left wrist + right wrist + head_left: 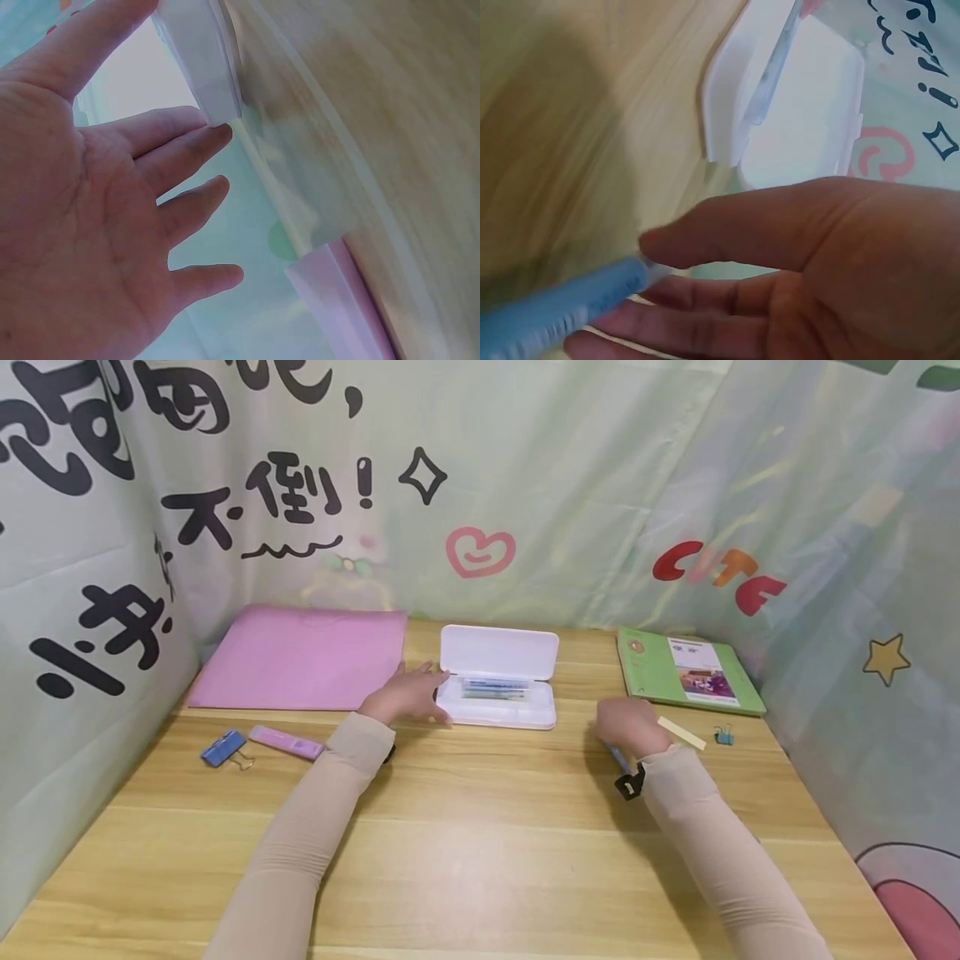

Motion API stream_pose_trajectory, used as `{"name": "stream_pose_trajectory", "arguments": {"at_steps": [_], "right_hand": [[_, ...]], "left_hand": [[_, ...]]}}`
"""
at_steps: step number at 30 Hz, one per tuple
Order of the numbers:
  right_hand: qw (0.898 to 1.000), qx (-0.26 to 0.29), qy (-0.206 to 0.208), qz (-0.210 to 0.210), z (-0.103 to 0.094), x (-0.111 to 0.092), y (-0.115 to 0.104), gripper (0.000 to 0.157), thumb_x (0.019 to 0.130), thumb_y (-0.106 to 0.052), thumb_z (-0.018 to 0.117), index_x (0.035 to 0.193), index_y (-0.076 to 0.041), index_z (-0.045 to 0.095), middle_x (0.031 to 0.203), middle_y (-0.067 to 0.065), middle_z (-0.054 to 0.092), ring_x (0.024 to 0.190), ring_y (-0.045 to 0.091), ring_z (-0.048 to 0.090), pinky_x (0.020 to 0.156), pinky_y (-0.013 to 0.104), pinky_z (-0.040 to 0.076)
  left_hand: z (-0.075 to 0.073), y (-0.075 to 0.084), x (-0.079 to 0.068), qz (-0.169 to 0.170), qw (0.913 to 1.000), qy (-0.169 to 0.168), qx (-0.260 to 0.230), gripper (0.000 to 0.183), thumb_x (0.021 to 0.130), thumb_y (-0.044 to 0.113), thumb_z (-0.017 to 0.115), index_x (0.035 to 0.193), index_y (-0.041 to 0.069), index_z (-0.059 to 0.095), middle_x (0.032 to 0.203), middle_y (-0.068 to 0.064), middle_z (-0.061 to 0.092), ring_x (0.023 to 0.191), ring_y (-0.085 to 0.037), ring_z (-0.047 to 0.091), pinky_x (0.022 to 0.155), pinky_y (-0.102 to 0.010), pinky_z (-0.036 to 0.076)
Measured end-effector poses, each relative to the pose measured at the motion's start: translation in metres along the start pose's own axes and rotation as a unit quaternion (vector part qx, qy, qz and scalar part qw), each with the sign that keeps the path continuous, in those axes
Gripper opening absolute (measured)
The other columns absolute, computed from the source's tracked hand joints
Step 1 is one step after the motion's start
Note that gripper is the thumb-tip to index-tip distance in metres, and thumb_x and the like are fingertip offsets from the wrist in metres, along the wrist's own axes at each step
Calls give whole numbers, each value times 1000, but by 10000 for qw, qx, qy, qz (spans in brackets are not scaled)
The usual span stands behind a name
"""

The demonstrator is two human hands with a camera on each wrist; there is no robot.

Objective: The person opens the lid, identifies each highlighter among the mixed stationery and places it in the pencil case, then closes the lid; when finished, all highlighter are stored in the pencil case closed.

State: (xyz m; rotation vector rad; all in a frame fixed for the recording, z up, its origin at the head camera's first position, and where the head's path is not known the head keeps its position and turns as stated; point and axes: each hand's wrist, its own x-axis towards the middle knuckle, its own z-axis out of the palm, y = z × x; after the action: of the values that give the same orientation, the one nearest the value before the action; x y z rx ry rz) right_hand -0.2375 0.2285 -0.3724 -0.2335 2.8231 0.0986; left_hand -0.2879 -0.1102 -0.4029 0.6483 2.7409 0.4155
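Observation:
An open white pencil case (536,718) stands at the table's middle, lid raised at the back. A clear pack of thin blue sticks (495,688) lies inside it. My left hand (407,693) is at the case's left end, its fingers spread and straight; in the left wrist view, fingertips (219,133) touch or nearly touch the case's edge (206,67). To the right of the case, my right hand (628,727) pinches a blue pen (570,307) by one end between thumb and fingers. Printing and a barcode show on the pen's barrel.
A pink folder (307,660) lies back left. Before it are a blue binder clip (223,748) and a pink stick-shaped item (285,742). Back right are a green book (648,664), a pale yellow strip (682,733) and a small teal binder clip (723,736). Printed curtains border the table.

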Motion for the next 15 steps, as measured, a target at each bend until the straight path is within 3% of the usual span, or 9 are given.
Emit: {"name": "stream_pose_trajectory", "arguments": {"at_steps": [8,15], "right_hand": [[9963,82,825,-220,-12,17,-25,15,83,-21,48,80,-7,55,62,5,50,53,21,47,43,37,38],[9905,-139,1187,-679,-22,29,-52,9,78,-16,50,71,-11,48,58,4,48,51,21,45,41,36,36]], "left_hand": [[0,-1,0,-35,10000,26,46,93,62,55,66,137,17,27,139,0,27,130,-21,4,98,-52,-10],[3,-2,2,-49,9999,70,130,94,61,57,66,137,18,27,139,1,26,130,-20,4,99,-50,-9]]}}
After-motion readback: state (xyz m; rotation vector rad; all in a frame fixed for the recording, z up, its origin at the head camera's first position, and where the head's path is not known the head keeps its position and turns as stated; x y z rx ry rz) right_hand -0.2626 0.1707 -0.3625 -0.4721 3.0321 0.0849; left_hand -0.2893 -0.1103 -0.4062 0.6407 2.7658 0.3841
